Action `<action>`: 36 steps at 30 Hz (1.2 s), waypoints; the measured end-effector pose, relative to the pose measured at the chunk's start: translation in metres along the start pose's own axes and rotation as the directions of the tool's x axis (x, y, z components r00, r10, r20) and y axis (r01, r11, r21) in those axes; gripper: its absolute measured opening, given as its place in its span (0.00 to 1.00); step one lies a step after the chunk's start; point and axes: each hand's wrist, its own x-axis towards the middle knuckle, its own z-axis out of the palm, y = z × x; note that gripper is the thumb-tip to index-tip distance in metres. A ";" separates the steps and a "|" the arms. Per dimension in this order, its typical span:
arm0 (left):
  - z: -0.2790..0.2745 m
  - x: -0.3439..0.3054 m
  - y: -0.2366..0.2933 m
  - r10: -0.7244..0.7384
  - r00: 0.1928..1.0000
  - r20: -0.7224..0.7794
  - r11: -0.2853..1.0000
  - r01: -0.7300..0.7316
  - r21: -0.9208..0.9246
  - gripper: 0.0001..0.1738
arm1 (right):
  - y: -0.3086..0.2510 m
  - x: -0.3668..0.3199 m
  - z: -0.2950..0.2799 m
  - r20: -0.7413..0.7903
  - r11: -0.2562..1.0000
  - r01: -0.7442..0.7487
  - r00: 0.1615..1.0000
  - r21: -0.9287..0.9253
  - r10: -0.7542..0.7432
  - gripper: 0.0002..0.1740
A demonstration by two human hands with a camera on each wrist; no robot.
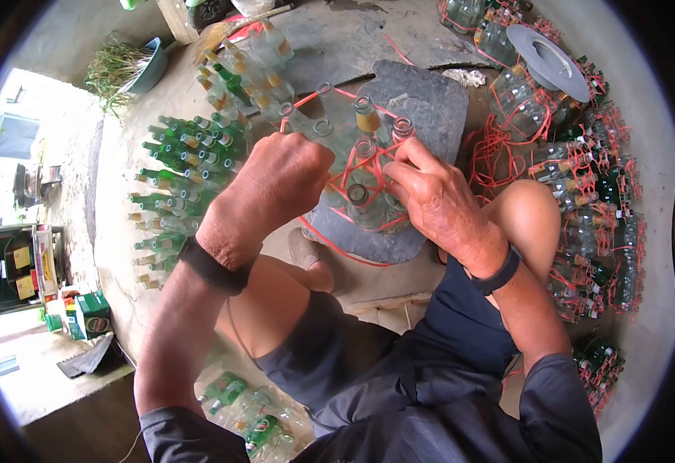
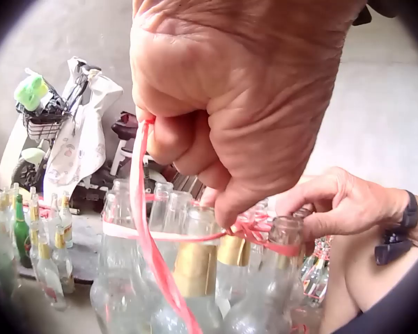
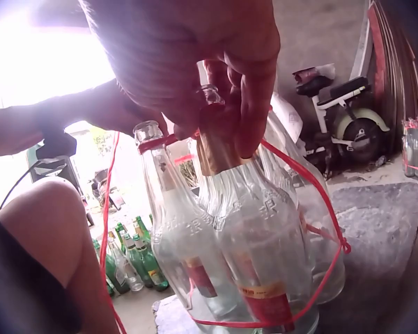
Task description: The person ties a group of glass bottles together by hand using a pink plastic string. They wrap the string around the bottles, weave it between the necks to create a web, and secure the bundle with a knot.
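A cluster of clear glass bottles (image 1: 358,194) stands upright on a dark stone slab (image 1: 430,96), bound with red plastic twine (image 3: 292,163) around bodies and necks. My left hand (image 1: 283,174) is a fist above the cluster's left side and grips the twine (image 2: 143,195); a strand hangs from it in the left wrist view. On the right side, my right hand (image 1: 434,197) has curled fingers at the necks, pinching twine beside a neck with a gold wrapper (image 3: 219,142). Its fingertips are partly hidden there.
Rows of green bottles (image 1: 191,154) stand to the left. Bundled bottles (image 1: 576,231) line the right wall, with loose red twine (image 1: 499,158) and a grey ring-shaped disc (image 1: 547,63) nearby. More bottles (image 1: 256,424) lie low at left. A scooter (image 3: 355,118) is parked behind.
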 end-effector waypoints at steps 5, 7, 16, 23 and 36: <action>-0.009 0.021 -0.008 0.037 0.997 0.071 0.999 -0.037 -0.003 0.07 | -0.004 0.002 -0.003 -0.011 0.999 -0.020 1.000 0.036 0.020 0.15; -0.008 0.026 -0.012 0.143 0.986 -0.088 0.990 -0.144 -0.005 0.07 | -0.005 0.003 -0.003 -0.012 0.999 -0.013 1.000 0.036 0.014 0.16; -0.024 0.054 -0.024 0.009 0.949 0.314 0.964 0.075 -0.256 0.12 | -0.006 0.006 -0.003 -0.024 0.998 -0.020 0.999 0.067 0.021 0.16; -0.022 0.060 -0.032 0.023 0.924 0.381 0.927 0.124 -0.354 0.13 | -0.009 0.005 -0.007 -0.010 0.998 -0.018 1.000 0.060 0.018 0.15; -0.015 0.063 -0.045 0.040 0.904 0.425 0.935 0.116 -0.335 0.13 | -0.004 0.004 -0.005 0.017 0.999 -0.013 1.000 0.036 0.013 0.15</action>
